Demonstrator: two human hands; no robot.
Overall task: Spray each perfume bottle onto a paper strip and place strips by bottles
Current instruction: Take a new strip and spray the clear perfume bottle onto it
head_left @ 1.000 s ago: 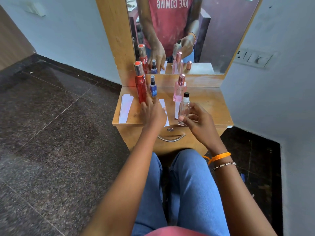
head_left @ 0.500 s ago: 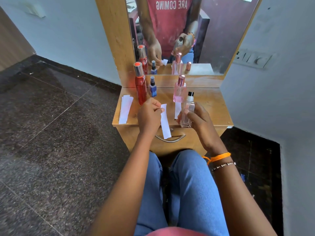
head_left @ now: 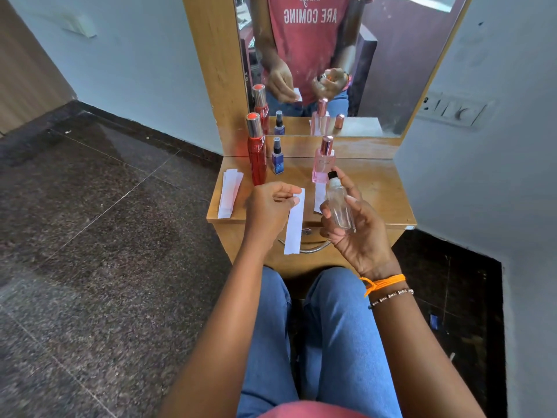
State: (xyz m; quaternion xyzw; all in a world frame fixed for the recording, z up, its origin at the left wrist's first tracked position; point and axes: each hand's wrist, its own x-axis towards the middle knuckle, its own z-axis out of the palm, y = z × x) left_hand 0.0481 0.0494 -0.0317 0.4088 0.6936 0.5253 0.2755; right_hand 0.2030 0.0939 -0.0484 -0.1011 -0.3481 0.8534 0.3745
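Home dressing corner: mirrored vanity

Bright even daylight; soft shadows; wide-angle bending at edges; slight blur at frame margins.

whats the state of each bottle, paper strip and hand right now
Clear glass bottle with black nozzle: lifted, uncapped, gripped by right hand.
White paper strip: hanging, pinched at its top by left hand.
Tall red bottle: standing, capped.
Small blue bottle: standing.
Pink bottle: standing, strip before it.
Stack of spare strips: lying flat.
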